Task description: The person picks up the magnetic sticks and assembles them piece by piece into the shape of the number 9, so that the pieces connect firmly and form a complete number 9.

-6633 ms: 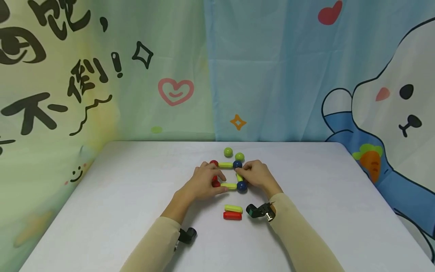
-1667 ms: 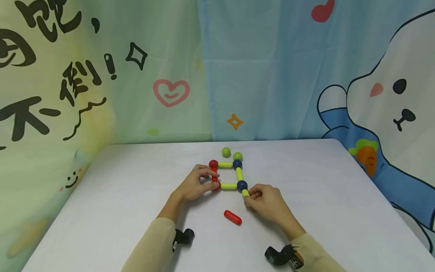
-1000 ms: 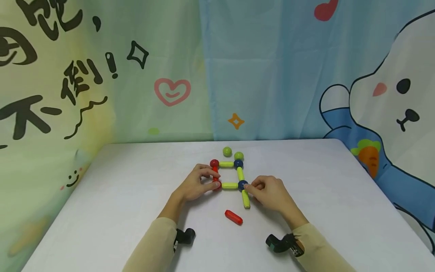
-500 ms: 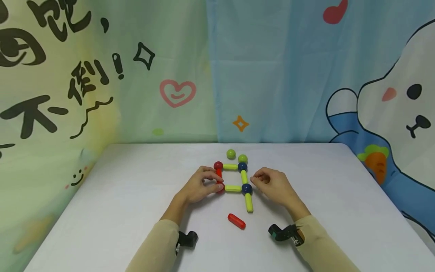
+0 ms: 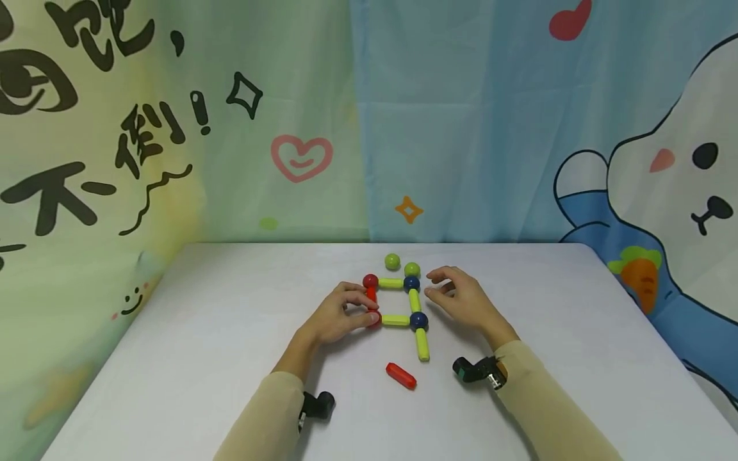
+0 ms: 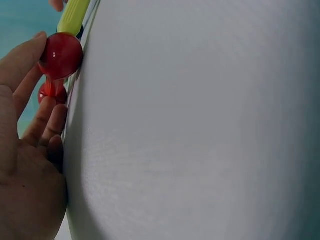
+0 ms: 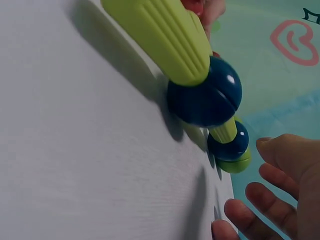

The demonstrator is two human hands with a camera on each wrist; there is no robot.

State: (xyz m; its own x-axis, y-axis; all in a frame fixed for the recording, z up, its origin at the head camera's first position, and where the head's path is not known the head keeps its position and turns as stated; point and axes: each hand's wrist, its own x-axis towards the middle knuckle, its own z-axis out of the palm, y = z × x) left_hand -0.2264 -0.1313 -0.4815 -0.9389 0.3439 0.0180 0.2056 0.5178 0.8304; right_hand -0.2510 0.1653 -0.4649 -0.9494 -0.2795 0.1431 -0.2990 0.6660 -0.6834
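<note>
A square of magnetic rods and balls lies on the table: a far red ball [image 5: 370, 281], a near red ball [image 6: 61, 56], a far blue ball [image 5: 412, 283] and a near blue ball [image 5: 418, 321]. Yellow-green rods form three sides; a red rod [image 5: 371, 294] forms the left. Another yellow-green rod [image 5: 423, 344] extends from the near blue ball towards the person. My left hand [image 5: 340, 314] holds the near left corner, thumb on the near red ball, fingers by the red rod. Right of the square, my right hand [image 5: 464, 301] hovers with loosely bent fingers, holding nothing.
Two green balls [image 5: 392, 261] sit behind the square, one close to the far blue ball. A loose red rod [image 5: 401, 376] lies in front. The white table [image 5: 230, 282] ends at a printed curtain [image 5: 426, 128].
My right hand first fixed the extra yellow-green rod to the near blue ball, then let go. It has since moved back and right, fingers spreading. My left hand keeps its hold.
</note>
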